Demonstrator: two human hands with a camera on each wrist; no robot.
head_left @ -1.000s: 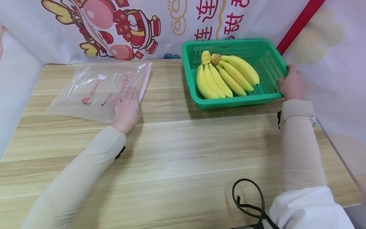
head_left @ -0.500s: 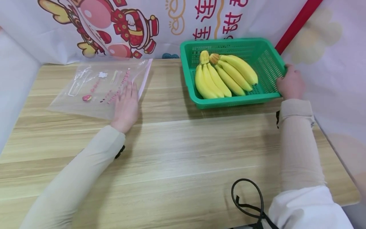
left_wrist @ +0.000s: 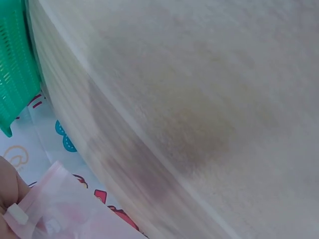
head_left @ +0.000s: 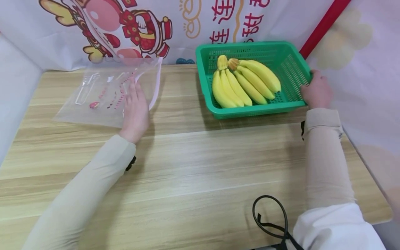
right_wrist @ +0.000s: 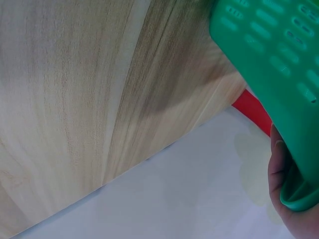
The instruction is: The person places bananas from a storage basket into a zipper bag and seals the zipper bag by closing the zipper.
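My left hand (head_left: 135, 113) is at the pink-edged mouth of a clear zip bag (head_left: 103, 90) printed with pink writing and a strawberry. In the left wrist view its fingers (left_wrist: 7, 186) pinch the bag's corner beside the white zip slider (left_wrist: 17, 214), and the pink edge stands raised. My right hand (head_left: 317, 92) grips the right end of a green plastic basket (head_left: 256, 110); the right wrist view has the thumb (right_wrist: 278, 152) against its outer wall and the rim inside the hand. Two bunches of bananas (head_left: 229, 88) lie in the basket, stems toward the back.
The wooden table (head_left: 200, 166) meets a printed cloth (head_left: 193, 21) at the back and pale cloth at the right. A black cord loop (head_left: 270, 208) lies by the front edge, close to my right sleeve.
The bag's pink-edged mouth has risen with my left hand, and its far corner now overlaps the back cloth. The right hand stays at the basket, which has not visibly moved.
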